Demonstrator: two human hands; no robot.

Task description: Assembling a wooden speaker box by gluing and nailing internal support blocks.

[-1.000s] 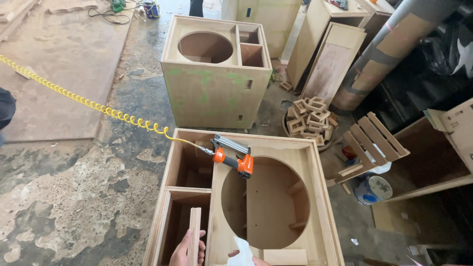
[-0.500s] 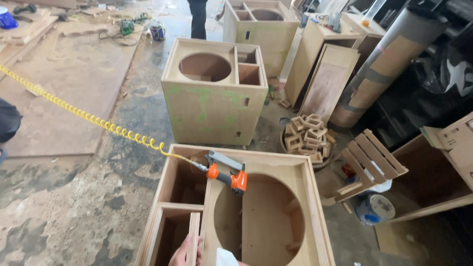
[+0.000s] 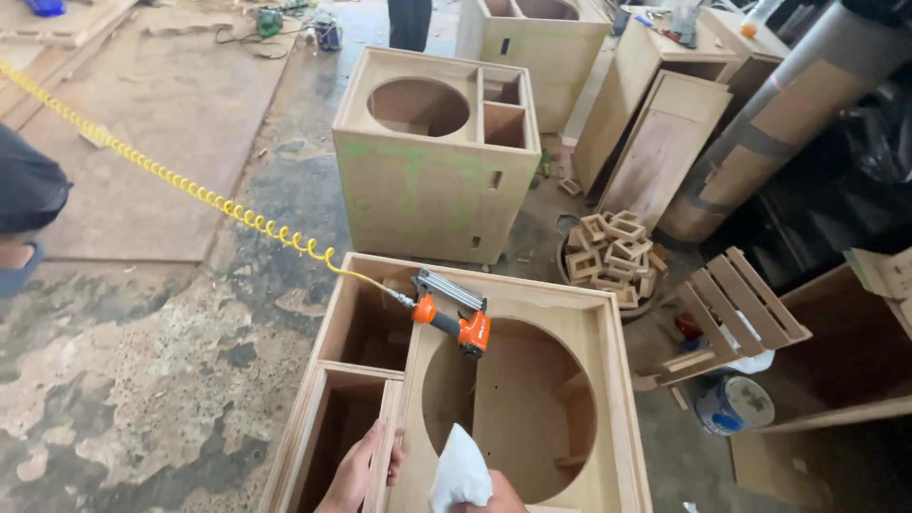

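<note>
Since the earlier frame, our view has tipped down toward the near cabinet, and a white cloth wad (image 3: 460, 470) has come fully into sight at the bottom edge.

Our left hand (image 3: 359, 472) is curled around the upright plywood divider strip (image 3: 388, 446), fingers wrapped over its edge; we judge this steadies the strip against the panel. Our right hand (image 3: 494, 494) is mostly below the frame, closed on the cloth wad, which rests over the large round cutout (image 3: 513, 408) of the open plywood speaker cabinet (image 3: 608, 380).

The orange pneumatic nailer (image 3: 454, 318) lies on the cabinet's top face, apart from both hands, within reach. Its yellow coiled air hose (image 3: 190, 185) trails away across the concrete floor (image 3: 142, 380). A second, finished cabinet (image 3: 418, 180) stands beyond.
</note>
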